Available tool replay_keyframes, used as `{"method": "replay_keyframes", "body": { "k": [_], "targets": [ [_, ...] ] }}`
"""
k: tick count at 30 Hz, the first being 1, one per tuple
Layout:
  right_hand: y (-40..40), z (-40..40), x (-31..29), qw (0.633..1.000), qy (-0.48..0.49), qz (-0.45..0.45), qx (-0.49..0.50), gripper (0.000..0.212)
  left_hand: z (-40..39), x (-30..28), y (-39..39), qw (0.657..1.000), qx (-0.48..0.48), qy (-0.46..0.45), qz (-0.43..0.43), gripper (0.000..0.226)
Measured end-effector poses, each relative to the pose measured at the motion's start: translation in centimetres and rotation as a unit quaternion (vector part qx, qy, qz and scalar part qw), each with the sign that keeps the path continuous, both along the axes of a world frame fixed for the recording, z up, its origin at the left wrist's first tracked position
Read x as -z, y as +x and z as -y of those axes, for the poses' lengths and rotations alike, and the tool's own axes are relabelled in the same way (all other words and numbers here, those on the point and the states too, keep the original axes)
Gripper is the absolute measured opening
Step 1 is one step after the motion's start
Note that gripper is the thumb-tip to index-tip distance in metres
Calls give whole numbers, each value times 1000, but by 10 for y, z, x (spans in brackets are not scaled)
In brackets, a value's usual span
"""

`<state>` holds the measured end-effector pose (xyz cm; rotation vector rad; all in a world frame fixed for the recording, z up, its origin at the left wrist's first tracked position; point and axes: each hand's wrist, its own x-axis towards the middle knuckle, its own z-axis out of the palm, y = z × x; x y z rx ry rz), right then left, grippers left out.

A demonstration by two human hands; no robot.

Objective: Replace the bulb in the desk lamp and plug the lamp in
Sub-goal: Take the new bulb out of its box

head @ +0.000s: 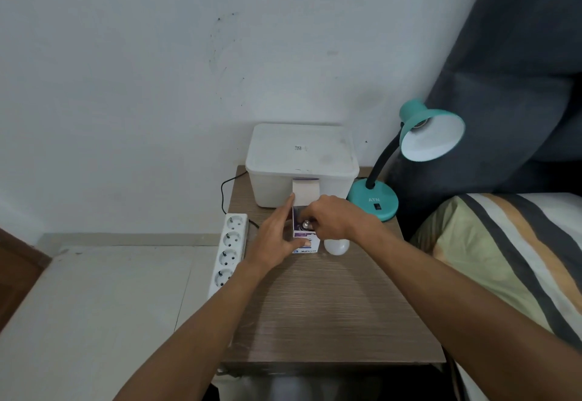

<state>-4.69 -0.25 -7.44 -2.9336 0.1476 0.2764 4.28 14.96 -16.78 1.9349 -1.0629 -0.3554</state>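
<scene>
The left hand (277, 237) grips a small white and purple bulb box (304, 238) that stands upright on the wooden table (330, 306), palm against the box's left wall and thumb pressed across its printed front face, with the fingers reaching up beside the raised lid flap (305, 192). The right hand (335, 218) comes in over the open top of that box, its fingertips pinched around the metal screw base of a bulb (305, 225) that sits inside, only the base showing above the rim. Just to the right of the held box, partly under the right wrist, a second bulb (337, 247) with a round white globe lies on the table. Beyond the two hands, against the wall, stands a white lidded plastic container (302, 155). To the right of the grip and farther back is the teal desk lamp (374, 200), its round base on the table's corner, its black gooseneck curving up to a shade whose socket holds no bulb. To the left of the left hand a white power strip (230, 249) runs along the table's edge, a black cord (225, 194) looping behind it
</scene>
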Motion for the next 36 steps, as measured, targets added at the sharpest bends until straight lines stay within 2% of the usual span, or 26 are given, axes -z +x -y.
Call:
{"method": "replay_keyframes", "body": {
  "k": [8,15,20,24,27,31,34,36],
  "targets": [
    [2,12,2,996,83,2,37,29,0,-3,0,1000,5,7,2,114],
    [4,11,10,995,91,1,42,28,0,1,2,1000,-3,14,1,115],
    [-7,5,23,979,121,140,86,28,1,-1,2,1000,2,14,-4,115],
    [-14,-4,30,964,127,203,117,32,2,2,4,1000,6,9,-13,115],
    [-15,-11,24,941,146,268,146,26,3,1,4,1000,18,3,-18,113],
    [-10,-17,8,908,172,339,173,30,4,-2,3,999,24,-19,-22,100],
    [-6,-18,-9,848,258,415,206,21,4,-1,2,999,18,-21,-32,95],
    [-4,-18,-19,814,281,456,225,14,4,2,3,999,11,-12,-33,103]
  ]
}}
